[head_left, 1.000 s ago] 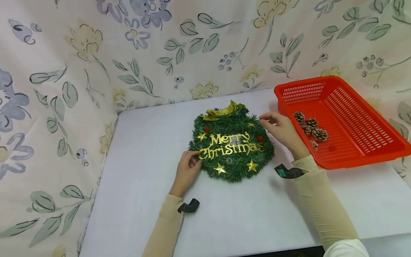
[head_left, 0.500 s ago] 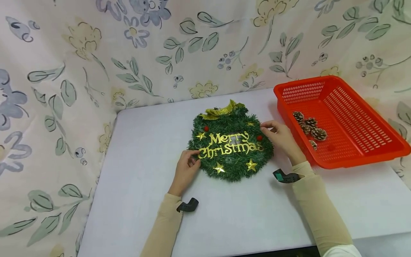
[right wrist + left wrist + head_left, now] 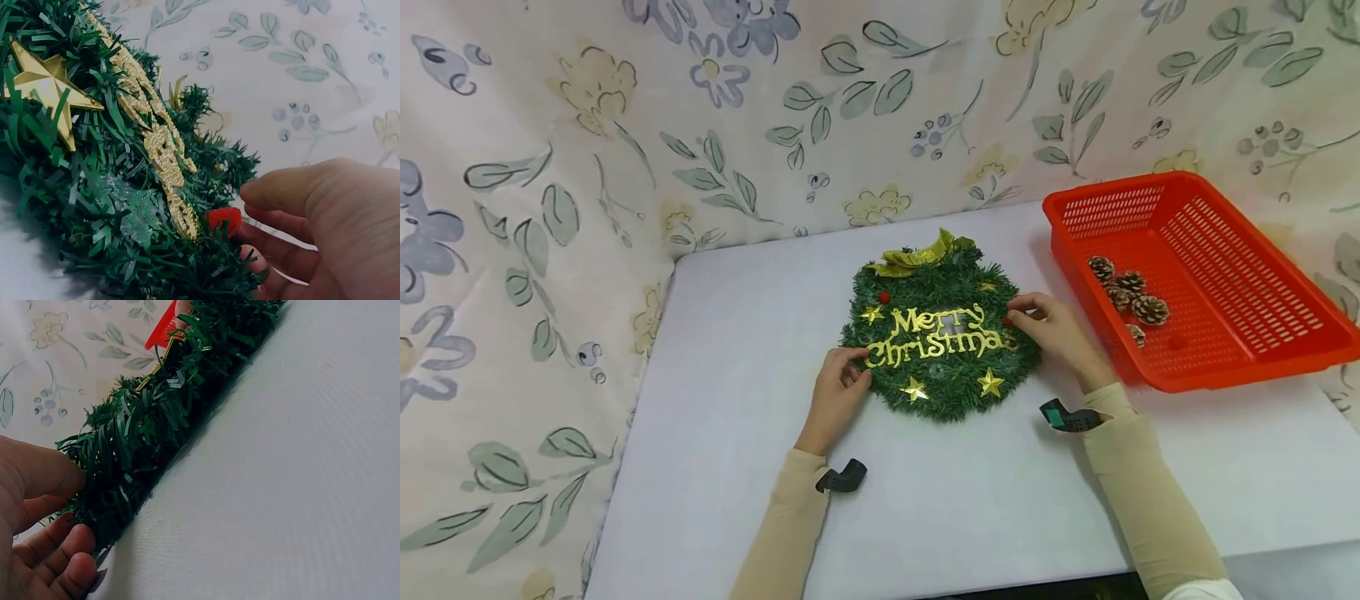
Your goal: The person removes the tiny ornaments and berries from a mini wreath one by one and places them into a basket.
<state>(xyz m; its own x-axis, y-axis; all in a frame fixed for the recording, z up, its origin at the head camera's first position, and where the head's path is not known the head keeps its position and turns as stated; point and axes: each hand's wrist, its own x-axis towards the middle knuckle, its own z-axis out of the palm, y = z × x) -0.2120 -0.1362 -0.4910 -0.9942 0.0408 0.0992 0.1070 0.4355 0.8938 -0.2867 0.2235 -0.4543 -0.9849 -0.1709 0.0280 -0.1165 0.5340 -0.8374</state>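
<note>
Head view: a round green tinsel wreath with gold "Merry Christmas" lettering (image 3: 942,337) lies flat on the white counter (image 3: 925,500), the left hand (image 3: 837,392) pinching its left edge, the right hand (image 3: 1052,329) at its right edge beside a small red berry bead (image 3: 1007,321); brown pinecones (image 3: 1127,292) sit in the red slotted plastic basket (image 3: 1262,333). Left wrist view: thumb and curled fingers (image 3: 69,556) grip the tinsel rim. Right wrist view: fingers loosely curled, closing toward the bead, holding nothing. Judged: a decorating step; next, a fine pinch at the bead.

Red basket (image 3: 1262,367) right; table (image 3: 760,333) left open.
</note>
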